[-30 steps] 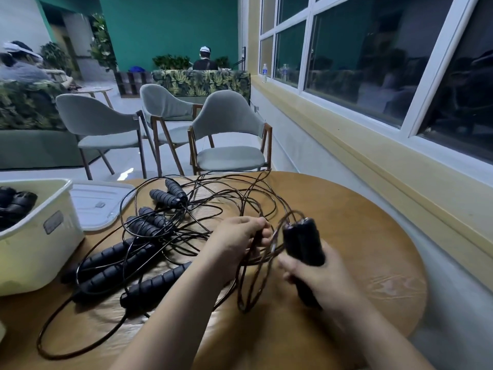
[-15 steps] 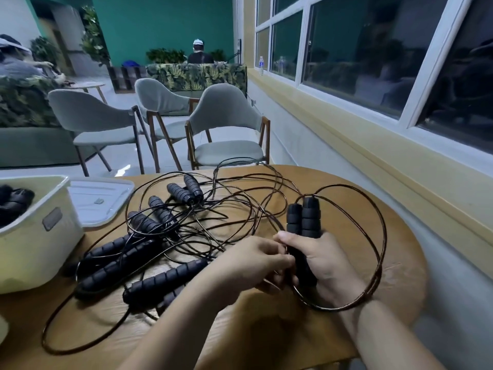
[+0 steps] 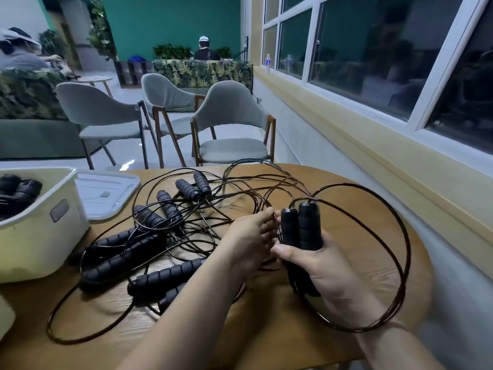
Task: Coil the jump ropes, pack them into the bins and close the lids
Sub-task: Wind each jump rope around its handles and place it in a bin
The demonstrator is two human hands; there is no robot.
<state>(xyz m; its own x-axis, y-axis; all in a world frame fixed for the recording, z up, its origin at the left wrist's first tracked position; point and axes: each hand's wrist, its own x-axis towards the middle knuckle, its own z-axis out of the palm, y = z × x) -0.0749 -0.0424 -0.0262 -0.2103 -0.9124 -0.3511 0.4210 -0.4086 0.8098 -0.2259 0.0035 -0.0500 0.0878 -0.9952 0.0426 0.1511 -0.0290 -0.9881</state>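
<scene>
My right hand point(image 3: 317, 265) grips two black foam handles point(image 3: 301, 228) of one jump rope, held upright side by side. That rope's thin dark cord point(image 3: 400, 252) loops in a wide ring around my right wrist. My left hand point(image 3: 250, 239) sits just left of the handles, fingers extended along the cord near them. A tangle of several more jump ropes point(image 3: 160, 231) with black handles lies on the round wooden table point(image 3: 266, 329) to the left. A cream bin point(image 3: 40, 236) at the left edge holds black handles; its white lid point(image 3: 106, 193) lies flat behind it.
Three grey chairs point(image 3: 229, 124) stand beyond the table's far edge. A yellow window ledge point(image 3: 373, 145) runs along the right. People sit far back by leafy-patterned sofas. A pale object point(image 3: 5, 316) shows at the lower left edge.
The cord went from a small bunch between my hands to a wide loop around my right wrist. The handles turned upright, and my left hand shifted next to them.
</scene>
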